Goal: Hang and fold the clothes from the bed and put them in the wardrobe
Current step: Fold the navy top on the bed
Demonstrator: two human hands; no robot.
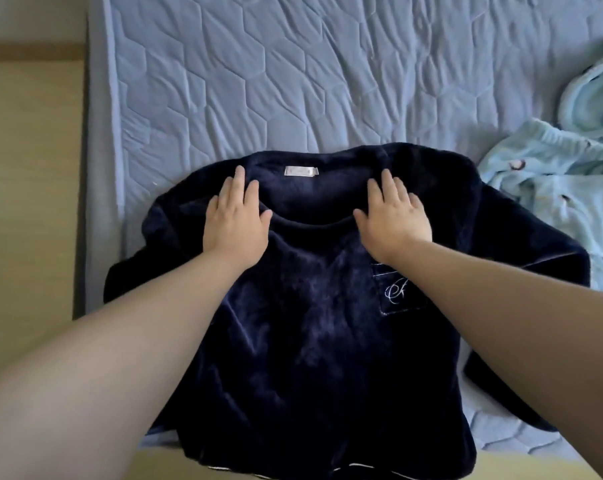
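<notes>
Fingers [239, 178] flat on part-hidden navy top [310, 323]

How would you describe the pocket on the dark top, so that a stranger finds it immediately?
On the quilted blue mattress, a navy plush top lies flat under the left hand and right hand. Its chest pocket sits beside the right forearm. Unlike the pale label at the neckline, it carries white embroidered script.

Soft, even light, fairly bright; shadows faint. Wide-angle bend at the edges. Slightly soft overall. Dark top [293, 323] loses detail; near edge blurry.
</notes>
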